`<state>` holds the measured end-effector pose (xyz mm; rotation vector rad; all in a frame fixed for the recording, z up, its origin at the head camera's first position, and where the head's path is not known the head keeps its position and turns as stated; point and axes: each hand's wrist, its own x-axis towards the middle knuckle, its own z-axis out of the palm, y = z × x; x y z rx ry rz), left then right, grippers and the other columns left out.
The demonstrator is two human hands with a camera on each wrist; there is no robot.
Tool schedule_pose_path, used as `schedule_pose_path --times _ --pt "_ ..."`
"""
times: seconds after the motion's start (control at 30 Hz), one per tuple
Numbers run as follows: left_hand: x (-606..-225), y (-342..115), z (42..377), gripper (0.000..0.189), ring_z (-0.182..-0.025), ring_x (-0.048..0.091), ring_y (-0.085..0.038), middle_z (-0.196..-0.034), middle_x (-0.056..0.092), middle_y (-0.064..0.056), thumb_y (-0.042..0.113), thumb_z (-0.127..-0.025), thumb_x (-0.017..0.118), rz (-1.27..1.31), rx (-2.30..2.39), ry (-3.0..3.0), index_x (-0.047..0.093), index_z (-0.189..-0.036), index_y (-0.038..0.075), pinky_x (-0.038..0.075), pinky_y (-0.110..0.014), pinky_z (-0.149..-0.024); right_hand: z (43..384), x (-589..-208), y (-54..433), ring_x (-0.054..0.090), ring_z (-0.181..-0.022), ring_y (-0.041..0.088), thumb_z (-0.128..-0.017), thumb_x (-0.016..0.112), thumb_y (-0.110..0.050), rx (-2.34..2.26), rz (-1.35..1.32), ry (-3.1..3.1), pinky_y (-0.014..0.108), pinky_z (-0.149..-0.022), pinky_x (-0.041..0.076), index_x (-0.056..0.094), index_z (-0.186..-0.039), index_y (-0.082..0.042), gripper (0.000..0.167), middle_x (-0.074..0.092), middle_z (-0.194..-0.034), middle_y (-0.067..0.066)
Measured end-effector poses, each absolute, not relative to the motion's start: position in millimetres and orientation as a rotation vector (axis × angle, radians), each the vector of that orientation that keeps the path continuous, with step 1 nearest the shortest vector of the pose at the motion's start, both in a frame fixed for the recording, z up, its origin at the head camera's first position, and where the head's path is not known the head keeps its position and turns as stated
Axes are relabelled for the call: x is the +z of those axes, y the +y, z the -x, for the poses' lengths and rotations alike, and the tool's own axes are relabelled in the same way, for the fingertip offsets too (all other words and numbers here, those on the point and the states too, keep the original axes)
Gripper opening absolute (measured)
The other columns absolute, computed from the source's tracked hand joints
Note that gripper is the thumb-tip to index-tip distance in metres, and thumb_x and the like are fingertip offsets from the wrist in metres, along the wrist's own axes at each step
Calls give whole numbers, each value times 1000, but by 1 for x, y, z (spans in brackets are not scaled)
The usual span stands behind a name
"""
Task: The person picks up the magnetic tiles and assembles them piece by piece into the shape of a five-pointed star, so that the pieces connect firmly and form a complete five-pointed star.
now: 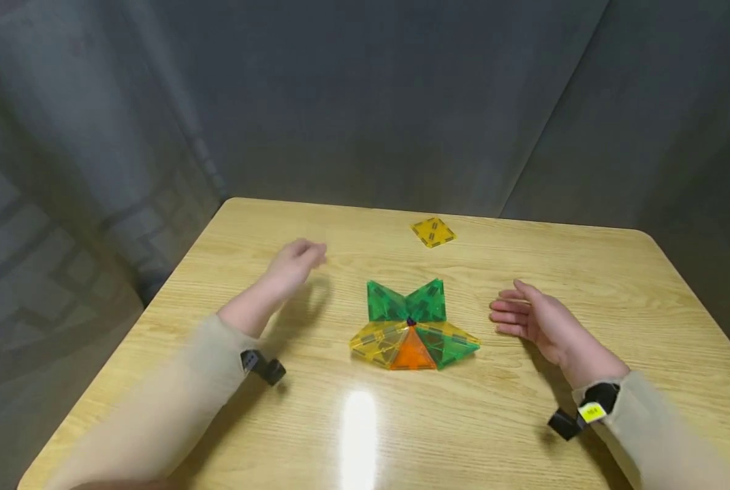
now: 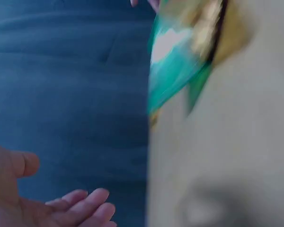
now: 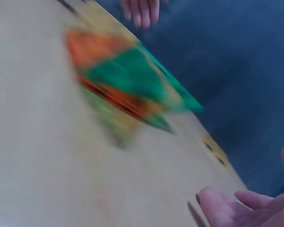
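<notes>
Translucent magnetic tiles form a built shape (image 1: 413, 355) on the table, with green points at the back, yellow and green wings at the sides and an orange triangle at the front. My left hand (image 1: 294, 267) hovers to its left, blurred, with nothing in it. On the other side my right hand (image 1: 539, 325) is held apart from the shape, palm turned inward, fingers extended. Both wrist views show the shape blurred, the left hand (image 2: 66, 208) and the right hand (image 3: 255, 205) each away from it.
A flat yellow tile piece (image 1: 434, 232) lies farther back on the wooden table (image 1: 267, 435). Dark grey curtains (image 1: 365, 102) hang behind and beside the table. A bright light reflection shows near the front.
</notes>
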<state>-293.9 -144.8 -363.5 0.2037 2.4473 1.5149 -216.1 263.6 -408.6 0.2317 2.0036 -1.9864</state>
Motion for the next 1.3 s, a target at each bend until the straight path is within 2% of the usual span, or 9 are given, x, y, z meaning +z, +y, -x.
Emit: schedule_pose_path --times 0.1,0.17,0.3,0.4,0.57,0.73,0.97,1.17,1.3 --pt "-344 -133 333 58 -129 45 -34 -136 53 -15 47 -105 39 -269 1431 2461 45 -140 2 36 -50 -109 251 -402 272 64 -106 17 -104 37 -52 -1986 -235 2019 35 -97 51 9 -152 11 84 41 -142 33" --pt "-337 -116 358 62 -134 42 -33 -142 50 -15 49 -105 38 -290 1411 2376 39 -146 3 33 -48 -112 274 -398 273 57 -118 25 -103 37 -53 -1994 -258 2011 38 -103 46 5 -154 7 85 25 -152 34" --pt "-340 -74 398 68 -140 35 -31 -150 43 -16 51 -105 35 -304 1381 2236 29 -154 4 29 -44 -115 312 -395 271 31 -140 37 -103 37 -53 -2044 -311 1948 42 -113 32 -1 -156 2 86 13 -158 29" --pt "-354 -46 415 71 -143 29 -32 -154 37 -17 54 -105 30 -302 1358 2186 24 -156 7 24 -45 -117 330 -398 266 23 -145 35 -102 39 -53 -2093 -349 1880 40 -116 28 -4 -156 0 87 11 -160 24" --pt "-382 -17 422 82 -145 26 -31 -158 30 -11 68 -99 23 -229 1274 2115 13 -159 14 14 -43 -120 343 -406 253 24 -145 31 -102 41 -53 -2116 -359 1843 39 -115 28 -5 -156 0 88 12 -161 21" --pt "-396 -4 423 90 -143 29 -32 -159 29 -9 74 -94 24 -223 1251 2146 6 -160 16 13 -45 -120 350 -408 240 24 -145 32 -101 43 -54 -2121 -327 1848 40 -115 29 -5 -156 1 91 13 -161 23" --pt "-398 4 425 95 -143 30 -29 -158 31 -9 77 -91 29 -195 1261 2151 5 -160 16 12 -45 -120 354 -408 228 30 -142 32 -102 43 -51 -2108 -364 1872 41 -113 33 0 -156 1 87 19 -159 23" --pt "-392 9 424 85 -142 32 -28 -157 31 -16 64 -98 38 -111 1467 2041 13 -159 11 27 -37 -116 351 -404 227 31 -142 33 -101 43 -54 -2160 -413 1811 40 -114 32 3 -156 1 88 20 -158 23" --pt "-390 12 422 71 -132 46 -32 -149 39 -23 45 -103 48 -10 1637 1979 21 -157 6 44 -37 -105 348 -400 228 32 -141 34 -100 46 -54 -2243 -466 1673 40 -114 31 6 -157 0 88 23 -158 23"
